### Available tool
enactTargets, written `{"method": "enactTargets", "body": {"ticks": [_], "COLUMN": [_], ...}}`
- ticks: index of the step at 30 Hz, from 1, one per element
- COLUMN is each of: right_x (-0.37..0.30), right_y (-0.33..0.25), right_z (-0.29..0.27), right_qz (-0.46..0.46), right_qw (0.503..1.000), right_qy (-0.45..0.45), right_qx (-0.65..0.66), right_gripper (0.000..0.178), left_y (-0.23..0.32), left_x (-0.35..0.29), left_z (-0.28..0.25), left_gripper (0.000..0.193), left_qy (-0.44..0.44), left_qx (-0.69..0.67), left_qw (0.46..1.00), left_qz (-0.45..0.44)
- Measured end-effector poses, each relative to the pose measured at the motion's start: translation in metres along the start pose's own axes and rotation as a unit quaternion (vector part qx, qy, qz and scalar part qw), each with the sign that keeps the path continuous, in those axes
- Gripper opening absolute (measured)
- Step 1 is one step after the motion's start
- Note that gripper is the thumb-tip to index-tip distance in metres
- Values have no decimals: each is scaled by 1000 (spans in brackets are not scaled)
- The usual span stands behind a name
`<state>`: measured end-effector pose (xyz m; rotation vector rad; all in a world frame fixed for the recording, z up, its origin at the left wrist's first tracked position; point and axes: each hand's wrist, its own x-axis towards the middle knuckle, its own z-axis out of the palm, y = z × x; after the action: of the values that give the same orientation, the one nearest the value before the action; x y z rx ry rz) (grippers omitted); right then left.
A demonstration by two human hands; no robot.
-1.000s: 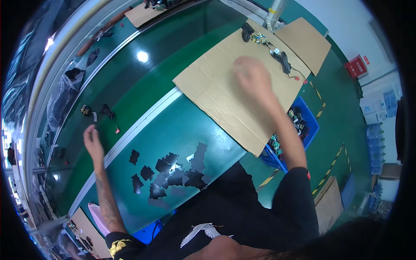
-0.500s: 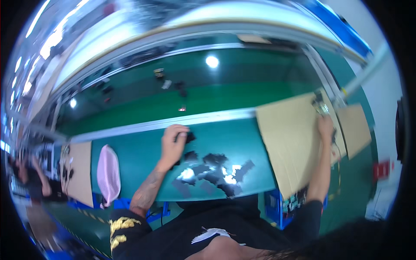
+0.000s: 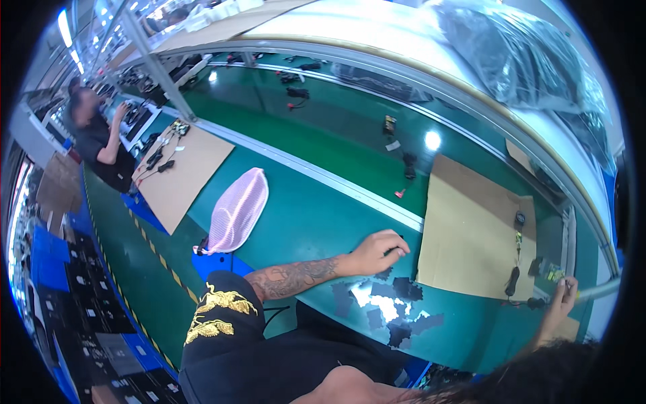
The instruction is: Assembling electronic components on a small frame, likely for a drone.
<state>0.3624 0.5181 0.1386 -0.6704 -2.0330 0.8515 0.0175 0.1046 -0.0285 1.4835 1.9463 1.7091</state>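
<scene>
My left hand (image 3: pixel 378 254) rests over the green table (image 3: pixel 296 225), fingers curled in. A dark bit shows by its fingertips, but I cannot make out what they hold. Just beyond it lie several thin black pieces (image 3: pixel 398 331), flat and overlapping. At the far right, my right hand (image 3: pixel 560 303) pinches the edge of a small circuit board (image 3: pixel 554 273) with a dark part attached. This board is beside the right edge of a cardboard sheet (image 3: pixel 464 229). On that sheet lie a small round part (image 3: pixel 520 219) and a bundled black cable (image 3: pixel 513 279).
A pink mesh bag (image 3: pixel 237 209) lies left on the table. Farther left, another cardboard sheet (image 3: pixel 195 175) carries cables and boards, with a person (image 3: pixel 101 138) beside it. Beyond a metal rail, the green belt (image 3: pixel 323 145) holds electronic parts. A shelf with plastic-wrapped goods (image 3: pixel 511 57) overhangs.
The view has swung left and tilted. My right hand, with the circuit board, has come from the cardboard's far right corner to beside its near right edge. My left hand stays curled near the black pieces.
</scene>
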Motion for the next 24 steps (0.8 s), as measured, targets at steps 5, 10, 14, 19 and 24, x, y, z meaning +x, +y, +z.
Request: {"method": "enactTargets", "body": {"ticks": [5, 10, 14, 19, 24], "right_x": [-25, -39, -67, -87, -99], "right_y": [-79, -88, -60, -63, -71], "right_z": [77, 162, 174, 163, 124], "right_qz": [8, -55, -68, -38, 40], "right_qw": [990, 945, 937, 951, 997], "right_qy": [-137, -246, -227, -190, -63], "right_qx": [-27, -209, -257, -242, -3], "right_gripper": [6, 12, 12, 14, 11], "left_y": [9, 13, 12, 25, 40], "left_x": [-3, -18, -14, -2, 21], "left_z": [5, 8, 16, 27, 30], "left_gripper": [36, 64, 61, 60, 57], "left_qy": [-138, -211, -235, -210, -191], "left_qx": [150, 284, 240, 287, 332], "left_qw": [969, 922, 926, 920, 913], "left_qz": [143, 160, 174, 166, 138]}}
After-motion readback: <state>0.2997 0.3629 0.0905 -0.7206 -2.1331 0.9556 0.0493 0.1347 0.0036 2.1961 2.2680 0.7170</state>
